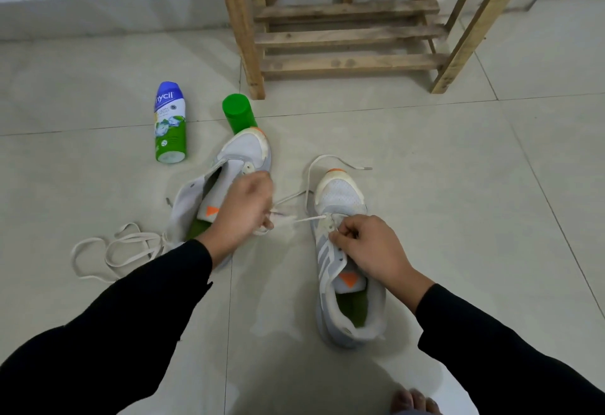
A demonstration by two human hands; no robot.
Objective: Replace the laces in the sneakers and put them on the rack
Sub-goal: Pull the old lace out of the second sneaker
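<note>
Lacing step: right sneaker (340,198) on floor (458,185) middle, well short of rack (347,38). Left hand (242,208) pinches lace (312,218), pulled tight; right hand (366,247) pinches it at low eyelet. Left sneaker (242,149) bare, loose lace (144,235) beside it. Next, I think – poke tip through next hole.

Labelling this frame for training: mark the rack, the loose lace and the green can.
rack (350,36): head view, middle slat of its low shelf.
loose lace (144,237): head view, strands lying on the floor.
green can (235,106): head view, its flat top.

Left hand (244,208), right hand (366,247), seemingly pinched
</note>
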